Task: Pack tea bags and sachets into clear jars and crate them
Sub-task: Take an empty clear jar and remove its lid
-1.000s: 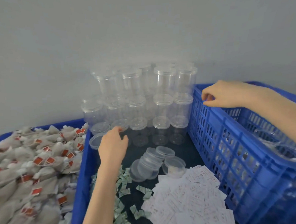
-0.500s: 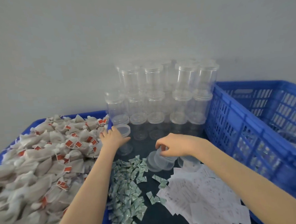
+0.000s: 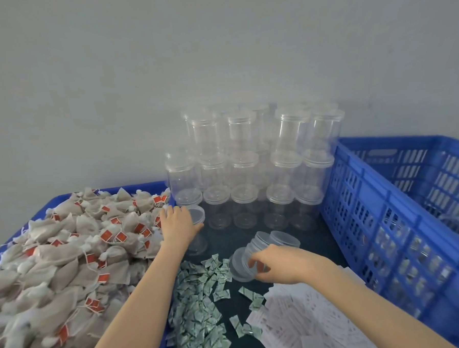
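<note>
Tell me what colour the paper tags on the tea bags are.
Red-orange, on the tags of the beige tea bags, clearest in the head view.

Print on the white slips (image 3: 305,321) is too blurred to read

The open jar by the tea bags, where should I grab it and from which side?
Probably by its upper wall just under the rim, coming from above. The open jar stands upright, lid off, with the left hand already over its mouth. The tea bags crowd its left side and stacked jars stand behind, so the top is freest.
</note>
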The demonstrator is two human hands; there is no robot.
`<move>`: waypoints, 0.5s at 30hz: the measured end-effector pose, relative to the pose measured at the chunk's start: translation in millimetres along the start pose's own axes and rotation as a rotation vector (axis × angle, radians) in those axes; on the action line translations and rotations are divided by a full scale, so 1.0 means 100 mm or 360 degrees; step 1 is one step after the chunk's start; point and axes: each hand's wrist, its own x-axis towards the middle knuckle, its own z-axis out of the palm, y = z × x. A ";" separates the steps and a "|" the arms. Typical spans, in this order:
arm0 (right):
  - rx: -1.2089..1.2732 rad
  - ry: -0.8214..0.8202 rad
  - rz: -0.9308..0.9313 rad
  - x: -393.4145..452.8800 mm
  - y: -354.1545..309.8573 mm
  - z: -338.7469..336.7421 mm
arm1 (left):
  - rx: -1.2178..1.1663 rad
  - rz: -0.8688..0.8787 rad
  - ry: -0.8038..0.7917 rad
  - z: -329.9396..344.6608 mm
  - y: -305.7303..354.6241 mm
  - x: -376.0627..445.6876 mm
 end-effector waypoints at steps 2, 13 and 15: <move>0.0004 -0.0010 -0.0009 0.02 0.00 0.04 | 0.0021 -0.0034 0.0007 -0.01 0.00 0.00; 0.0222 0.0185 -0.0060 0.10 -0.04 0.15 | -0.0420 -0.0038 0.0075 -0.24 0.04 -0.12; 0.0377 0.0364 -0.0052 0.12 -0.02 0.15 | -0.0564 -0.0022 0.0114 -0.43 0.04 -0.16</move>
